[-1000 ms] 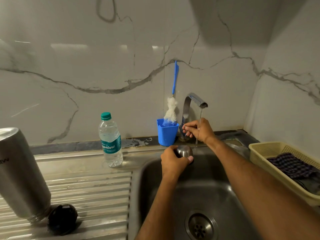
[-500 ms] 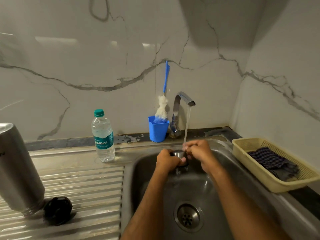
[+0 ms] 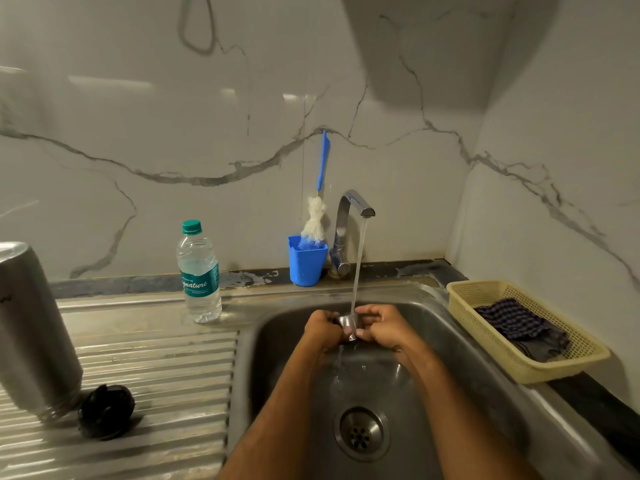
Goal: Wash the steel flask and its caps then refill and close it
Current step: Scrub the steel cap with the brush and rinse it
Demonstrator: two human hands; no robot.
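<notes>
A small steel cap [image 3: 348,323] is under the running stream from the tap [image 3: 353,206], over the sink [image 3: 460,344]. My left hand [image 3: 323,329] grips its left side and my right hand [image 3: 381,327] grips its right side; most of the cap is hidden by my fingers. The steel flask [image 3: 33,327] stands upside down on the ribbed drainboard at the far left. A black inner cap [image 3: 105,410] lies beside the flask's mouth.
A plastic water bottle [image 3: 199,271] with a green cap stands on the drainboard. A blue cup [image 3: 306,259] holding a bottle brush [image 3: 317,216] stands left of the tap. A yellow basket [image 3: 568,362] with a checked cloth [image 3: 512,318] is on the right counter.
My right hand left the tap handle and came down onto the steel cap. Water now runs in a full stream over the cap. Both hands moved under the spout.
</notes>
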